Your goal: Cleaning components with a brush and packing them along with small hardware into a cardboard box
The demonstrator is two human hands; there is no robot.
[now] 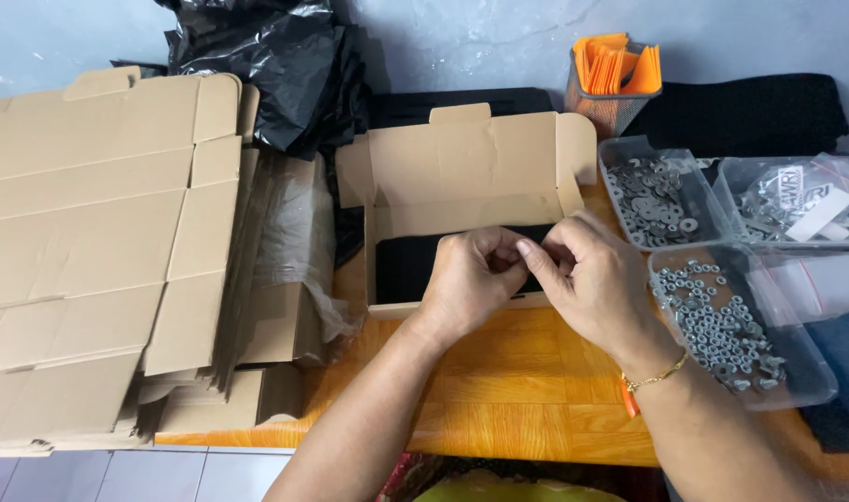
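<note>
An open cardboard box (471, 163) with its lid flipped back stands on the orange wooden table (499, 390). A black insert (406, 265) lies inside it. My left hand (471, 279) and my right hand (587, 279) meet over the box's front edge, fingertips pinched together. Whatever small thing sits between the fingers is hidden. A gold bracelet (657, 376) circles my right wrist.
A tall stack of flat cardboard blanks (99, 242) fills the left. Black plastic bags (266, 65) lie behind it. On the right stand clear trays of washers (652, 195), nuts (722, 325) and bagged parts (796, 200). A mesh cup of orange slips (615, 79) stands at the back.
</note>
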